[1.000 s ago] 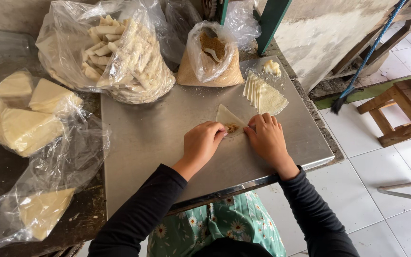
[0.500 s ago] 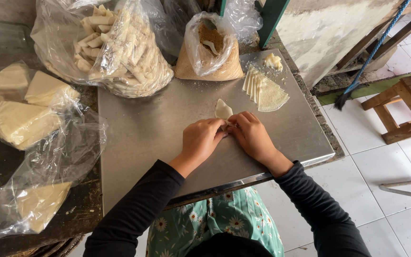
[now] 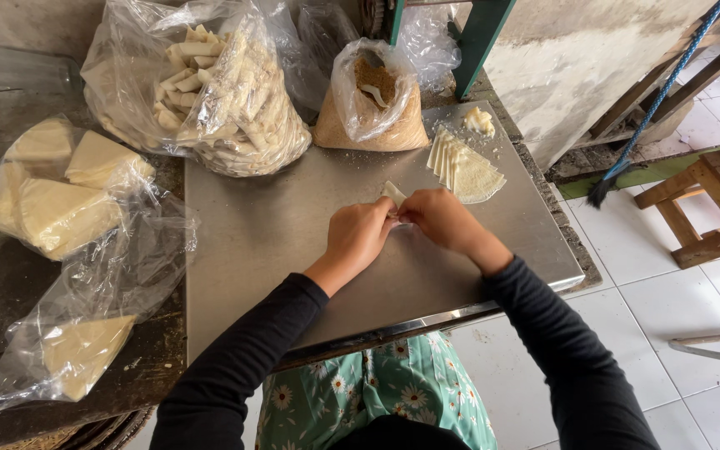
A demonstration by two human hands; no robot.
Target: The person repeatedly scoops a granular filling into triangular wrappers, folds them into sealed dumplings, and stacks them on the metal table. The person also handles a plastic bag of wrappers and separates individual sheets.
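Fingers of my left hand (image 3: 360, 237) and right hand (image 3: 435, 218) met at mid-frame, both pinched shut on a pale wrapper (image 3: 393, 193) lying on the metal surface (image 3: 260, 242). Just right lay a wrapper stack (image 3: 468, 171); a filling bag (image 3: 372, 108) stood above.

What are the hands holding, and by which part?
Both the left hand and right hand pinch one small pale wrapper sheet at its near end; far corner pokes out.

Bare metal table (image 3: 260, 250) left (bags (image 3: 210, 92) behind).
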